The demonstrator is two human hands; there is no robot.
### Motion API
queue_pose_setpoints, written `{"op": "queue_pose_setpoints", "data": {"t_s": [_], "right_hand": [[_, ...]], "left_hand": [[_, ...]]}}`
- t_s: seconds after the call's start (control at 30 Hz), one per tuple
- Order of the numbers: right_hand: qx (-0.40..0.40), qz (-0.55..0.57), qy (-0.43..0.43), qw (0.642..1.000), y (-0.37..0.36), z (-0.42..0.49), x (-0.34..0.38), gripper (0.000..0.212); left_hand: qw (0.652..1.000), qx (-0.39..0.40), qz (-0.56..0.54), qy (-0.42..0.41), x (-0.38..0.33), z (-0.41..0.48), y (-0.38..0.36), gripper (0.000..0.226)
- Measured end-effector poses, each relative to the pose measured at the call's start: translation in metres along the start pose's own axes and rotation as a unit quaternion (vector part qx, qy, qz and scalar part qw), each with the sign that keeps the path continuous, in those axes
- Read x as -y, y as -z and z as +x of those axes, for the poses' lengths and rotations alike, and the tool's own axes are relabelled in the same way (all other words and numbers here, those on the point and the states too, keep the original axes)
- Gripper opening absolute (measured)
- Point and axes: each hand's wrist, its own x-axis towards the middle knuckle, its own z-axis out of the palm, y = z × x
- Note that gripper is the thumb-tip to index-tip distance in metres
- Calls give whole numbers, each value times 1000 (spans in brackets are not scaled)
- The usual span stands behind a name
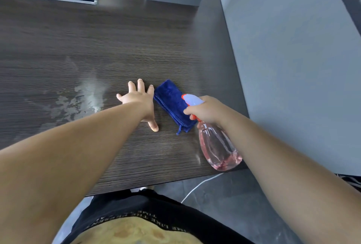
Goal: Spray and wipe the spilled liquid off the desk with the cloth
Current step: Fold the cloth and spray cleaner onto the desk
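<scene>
While wet on dark woodgrain desk [97, 48]: left hand [139, 100] splayed flat, right hand [205, 110] around clear pink bottle [216, 146].

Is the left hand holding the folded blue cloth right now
No, the left hand lies flat and open on the dark wooden desk beside the folded blue cloth.

On the desk [136, 35], the cloth [172, 103] lies right of the spill [78, 101], spray bottle [216, 146] nearer.
</scene>
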Motion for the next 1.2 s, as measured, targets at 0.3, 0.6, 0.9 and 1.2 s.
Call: {"op": "queue_pose_setpoints", "data": {"t_s": [0.3, 0.6, 0.9, 1.2], "right_hand": [[-1, -15, -21, 1000, -2, 13, 11, 45], [-19, 58, -89, 994, 7, -8, -44, 35], [23, 87, -62, 994, -4, -19, -46, 41], [-2, 39, -11, 999, -15, 2, -4, 41]], "left_hand": [[1000, 3, -1, 5, 0, -1, 1, 145], [1000, 6, -2, 3, -1, 0, 0, 145], [1000, 7, -2, 3, -1, 0, 1, 147], [1000, 6, -5, 7, -1, 1, 1, 148]]}}
